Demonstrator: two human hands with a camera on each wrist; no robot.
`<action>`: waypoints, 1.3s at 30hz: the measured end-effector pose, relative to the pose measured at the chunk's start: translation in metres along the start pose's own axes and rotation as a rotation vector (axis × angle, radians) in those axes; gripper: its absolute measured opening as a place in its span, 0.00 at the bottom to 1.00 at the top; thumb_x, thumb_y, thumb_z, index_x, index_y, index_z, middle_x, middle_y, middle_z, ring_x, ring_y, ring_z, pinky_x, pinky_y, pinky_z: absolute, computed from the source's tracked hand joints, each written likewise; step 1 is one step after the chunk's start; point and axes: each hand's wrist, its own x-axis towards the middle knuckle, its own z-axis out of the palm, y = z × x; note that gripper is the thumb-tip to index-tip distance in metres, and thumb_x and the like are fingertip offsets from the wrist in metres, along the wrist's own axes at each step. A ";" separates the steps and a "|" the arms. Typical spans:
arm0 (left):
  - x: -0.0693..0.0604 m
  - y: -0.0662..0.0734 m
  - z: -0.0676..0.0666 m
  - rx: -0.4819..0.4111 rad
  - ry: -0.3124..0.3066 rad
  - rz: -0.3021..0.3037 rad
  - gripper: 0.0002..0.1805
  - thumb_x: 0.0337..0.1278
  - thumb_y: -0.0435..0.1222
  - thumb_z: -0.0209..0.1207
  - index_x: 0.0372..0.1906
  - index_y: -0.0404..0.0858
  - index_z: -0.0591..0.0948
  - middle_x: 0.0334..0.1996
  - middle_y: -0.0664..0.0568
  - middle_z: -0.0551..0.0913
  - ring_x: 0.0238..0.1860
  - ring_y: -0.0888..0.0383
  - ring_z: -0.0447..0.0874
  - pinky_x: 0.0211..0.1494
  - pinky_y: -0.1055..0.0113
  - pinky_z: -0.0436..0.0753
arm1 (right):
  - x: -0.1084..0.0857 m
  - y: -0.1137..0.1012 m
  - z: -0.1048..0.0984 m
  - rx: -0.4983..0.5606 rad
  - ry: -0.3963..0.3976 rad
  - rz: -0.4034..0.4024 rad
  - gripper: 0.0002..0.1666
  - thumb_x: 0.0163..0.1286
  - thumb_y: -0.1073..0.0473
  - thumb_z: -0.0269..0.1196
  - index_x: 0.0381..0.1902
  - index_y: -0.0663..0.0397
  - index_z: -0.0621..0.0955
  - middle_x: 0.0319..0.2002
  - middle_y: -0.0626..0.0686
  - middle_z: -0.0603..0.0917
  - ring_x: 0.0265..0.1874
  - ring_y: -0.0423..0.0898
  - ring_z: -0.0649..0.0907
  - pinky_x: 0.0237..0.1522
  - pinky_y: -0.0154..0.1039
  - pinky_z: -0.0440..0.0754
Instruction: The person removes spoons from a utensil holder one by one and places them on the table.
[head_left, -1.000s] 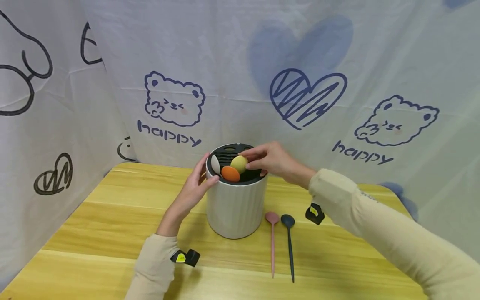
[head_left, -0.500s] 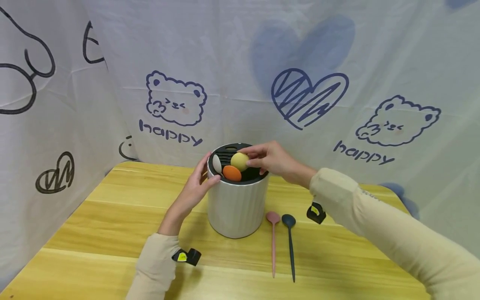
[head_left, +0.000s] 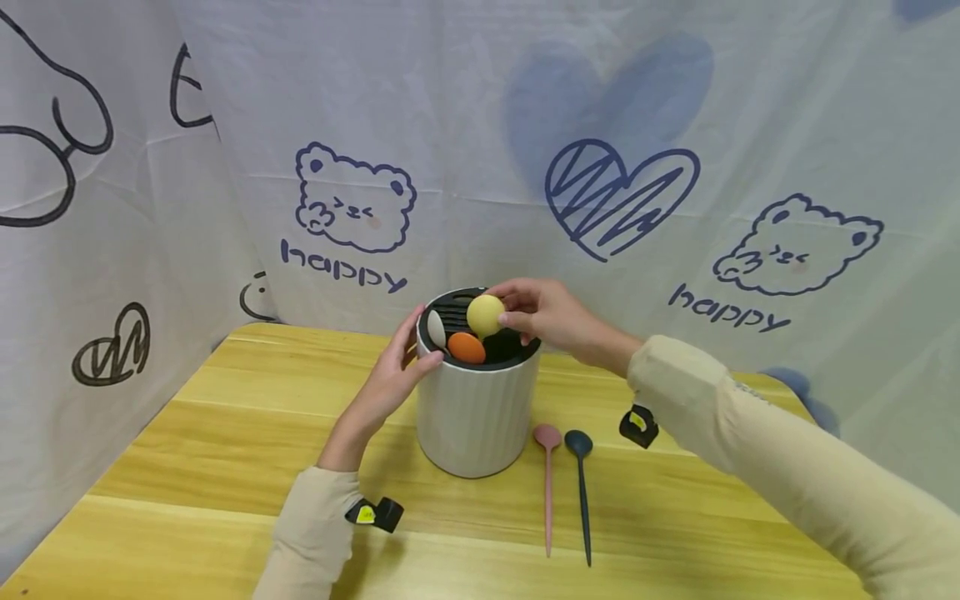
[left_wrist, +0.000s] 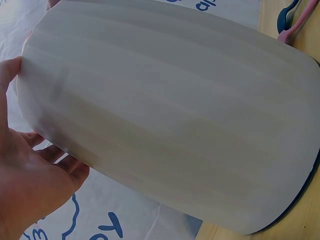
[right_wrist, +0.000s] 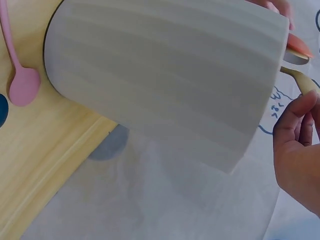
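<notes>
A white ribbed holder with a black slotted top stands upright on the table. My left hand grips its left side near the rim, thumb at the front; the left wrist view shows that hand against the wall. In my right hand the yellow spoon is pinched by its round head, above the opening; its handle runs down behind the rim in the right wrist view. An orange spoon and a white spoon stand in the holder, heads at the rim.
A pink spoon and a dark blue spoon lie side by side on the wooden table, right of the holder's base. Behind the table hangs a white cloth with blue drawings.
The yellow spoon's head has risen slightly and shifted a little right, with my right hand holding it. My left hand stays on the holder.
</notes>
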 end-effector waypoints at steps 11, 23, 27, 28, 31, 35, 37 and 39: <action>0.001 0.001 0.001 0.008 0.020 0.020 0.42 0.62 0.37 0.55 0.76 0.37 0.49 0.73 0.41 0.54 0.72 0.47 0.53 0.73 0.50 0.51 | -0.004 -0.007 -0.012 0.072 0.074 -0.008 0.20 0.70 0.70 0.56 0.59 0.65 0.73 0.46 0.62 0.79 0.39 0.54 0.77 0.30 0.32 0.80; 0.000 0.001 0.001 0.000 0.017 0.017 0.42 0.62 0.38 0.55 0.77 0.37 0.48 0.73 0.41 0.54 0.72 0.47 0.52 0.73 0.50 0.51 | -0.007 -0.017 -0.026 0.101 0.138 -0.071 0.16 0.69 0.70 0.58 0.54 0.67 0.73 0.41 0.59 0.80 0.35 0.47 0.79 0.26 0.32 0.77; 0.000 0.000 0.001 -0.003 0.019 0.011 0.42 0.62 0.38 0.55 0.77 0.37 0.48 0.74 0.41 0.54 0.72 0.47 0.52 0.73 0.50 0.51 | -0.009 -0.023 -0.030 0.102 0.156 -0.076 0.17 0.70 0.69 0.58 0.55 0.66 0.73 0.42 0.59 0.81 0.35 0.46 0.79 0.27 0.31 0.77; -0.001 0.000 0.001 -0.002 0.019 0.010 0.42 0.63 0.38 0.55 0.77 0.38 0.48 0.74 0.41 0.53 0.72 0.47 0.52 0.73 0.50 0.51 | -0.009 -0.024 -0.031 0.102 0.161 -0.076 0.17 0.70 0.69 0.58 0.55 0.66 0.73 0.42 0.59 0.81 0.36 0.47 0.79 0.27 0.31 0.77; -0.001 0.000 0.000 0.001 0.016 0.011 0.41 0.63 0.38 0.54 0.77 0.39 0.48 0.74 0.42 0.53 0.72 0.47 0.52 0.73 0.50 0.51 | -0.010 -0.026 -0.035 0.106 0.173 -0.085 0.17 0.70 0.68 0.58 0.55 0.66 0.73 0.42 0.59 0.81 0.36 0.47 0.78 0.28 0.31 0.78; -0.001 0.000 0.000 0.003 0.011 0.015 0.41 0.63 0.38 0.54 0.77 0.39 0.48 0.74 0.42 0.52 0.73 0.48 0.51 0.74 0.50 0.50 | -0.012 -0.029 -0.042 0.125 0.201 -0.119 0.18 0.69 0.67 0.59 0.55 0.66 0.74 0.40 0.55 0.83 0.35 0.45 0.79 0.27 0.32 0.78; -0.001 0.000 0.000 0.002 0.010 0.015 0.41 0.63 0.38 0.54 0.77 0.39 0.48 0.74 0.42 0.52 0.73 0.48 0.51 0.74 0.50 0.50 | -0.013 -0.031 -0.044 0.145 0.222 -0.139 0.18 0.69 0.67 0.60 0.55 0.66 0.75 0.39 0.52 0.84 0.34 0.45 0.79 0.25 0.32 0.77; -0.001 0.000 0.000 0.003 0.010 0.013 0.42 0.63 0.38 0.54 0.77 0.39 0.48 0.75 0.43 0.52 0.73 0.47 0.51 0.74 0.50 0.50 | -0.014 -0.032 -0.047 0.167 0.242 -0.158 0.18 0.68 0.67 0.61 0.55 0.64 0.77 0.39 0.51 0.84 0.34 0.45 0.80 0.23 0.32 0.77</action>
